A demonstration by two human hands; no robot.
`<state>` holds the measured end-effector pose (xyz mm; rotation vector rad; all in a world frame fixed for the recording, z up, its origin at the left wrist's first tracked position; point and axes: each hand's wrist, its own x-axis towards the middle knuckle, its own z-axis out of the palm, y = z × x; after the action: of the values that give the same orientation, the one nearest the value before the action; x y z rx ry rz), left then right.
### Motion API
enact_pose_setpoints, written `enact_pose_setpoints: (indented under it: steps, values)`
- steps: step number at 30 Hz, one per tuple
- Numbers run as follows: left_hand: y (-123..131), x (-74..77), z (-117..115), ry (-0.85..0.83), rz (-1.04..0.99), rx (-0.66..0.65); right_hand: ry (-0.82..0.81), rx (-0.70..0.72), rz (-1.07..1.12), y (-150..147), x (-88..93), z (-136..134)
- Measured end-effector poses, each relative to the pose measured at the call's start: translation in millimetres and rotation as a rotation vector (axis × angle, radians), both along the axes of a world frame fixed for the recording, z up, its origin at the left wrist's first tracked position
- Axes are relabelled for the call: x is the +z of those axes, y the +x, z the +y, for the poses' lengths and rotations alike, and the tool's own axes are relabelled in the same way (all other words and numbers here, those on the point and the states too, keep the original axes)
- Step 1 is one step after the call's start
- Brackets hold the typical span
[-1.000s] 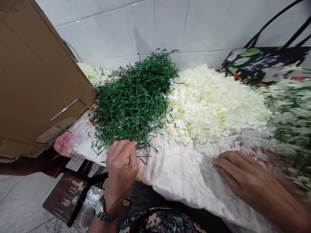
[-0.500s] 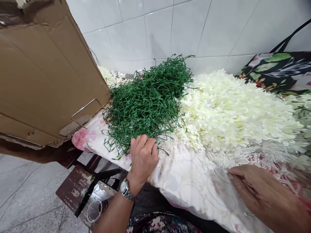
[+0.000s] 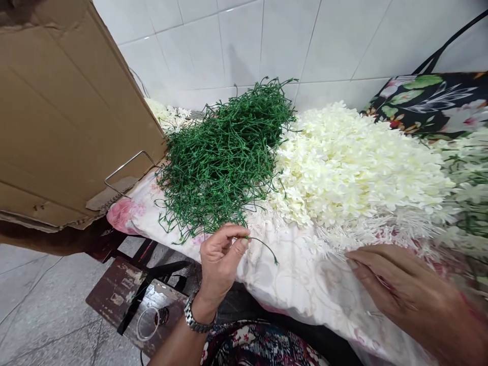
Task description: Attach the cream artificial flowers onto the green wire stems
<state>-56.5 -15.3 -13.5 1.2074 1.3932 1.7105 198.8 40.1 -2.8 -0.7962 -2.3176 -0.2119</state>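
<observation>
Between thumb and fingertips my left hand (image 3: 221, 259) pinches a single thin green artificial stem (image 3: 266, 245), which curves out to the right and down. Just behind that hand lies a large heap of green artificial stems (image 3: 224, 157). My right hand (image 3: 404, 284) rests at the front of the cloth, thumb and fingers pressed together beside thin white flower stalks (image 3: 354, 236). Anything in its grip is too small or hidden to make out. A big pile of cream-white artificial blossoms (image 3: 362, 162) spreads beyond it.
A floral cloth (image 3: 282, 274) covers the work surface. At left stands a large cardboard box (image 3: 72, 112) with a metal wire handle (image 3: 125, 168). White wall tiles (image 3: 244, 46) close off the back. Below left is a worn wooden stool (image 3: 110, 290). A black floral bag (image 3: 438, 107) sits back right.
My left hand has turned and come away from the green heap with one stem between its fingers. My right hand stays near the white stalks, its fingers pressed together. The view shifts slightly.
</observation>
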Motion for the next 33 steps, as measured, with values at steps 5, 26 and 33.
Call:
enact_pose_setpoints:
  steps: [5, 26, 33]
  values:
    - [7.1, -5.0, -9.7, -0.096, -0.076, -0.1, -0.069, 0.046, 0.015, -10.6, 14.1, -13.0]
    - [12.0, 6.2, -18.3, -0.245, 0.224, -0.04, -0.161, 0.117, 0.007, -63.7, 13.7, -24.8]
    - [13.6, 7.5, -4.4, -0.081, 0.695, -0.038, -0.467, 0.132, 0.308, -61.0, 15.5, -28.2]
